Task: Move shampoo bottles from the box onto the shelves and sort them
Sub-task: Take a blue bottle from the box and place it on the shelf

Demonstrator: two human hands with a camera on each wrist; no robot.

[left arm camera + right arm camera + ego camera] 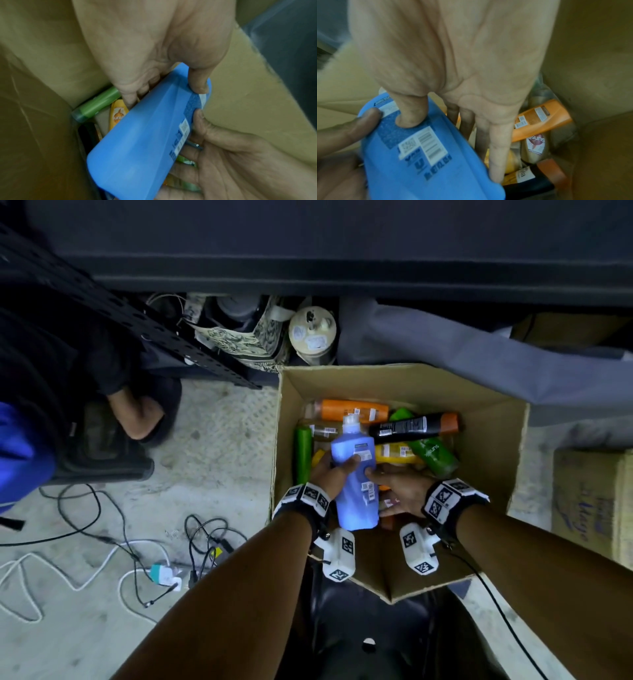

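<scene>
An open cardboard box (pixel 493 440) on the floor holds several shampoo bottles lying flat: an orange one (pixel 352 410), a black one with an orange cap (pixel 411 426), a green one (pixel 433 455), a yellow one (pixel 394 453) and a green tube (pixel 303 453). Both hands hold a blue bottle (pixel 356 474) tilted above the pile, cap pointing away. My left hand (pixel 337 470) grips its left side, thumb (pixel 199 81) on the front. My right hand (pixel 394 487) holds the right side, thumb (pixel 411 112) on the label, fingers (pixel 496 155) behind the bottle.
A dark shelf edge (pixel 342 268) runs across the top, with a perforated black upright (pixel 154 337) at left. Cables and a charger (pixel 164 573) lie on the concrete floor. Another person crouches at left (pixel 137 412). A second carton (pixel 589 501) stands right; grey cloth (pixel 479 364) lies behind the box.
</scene>
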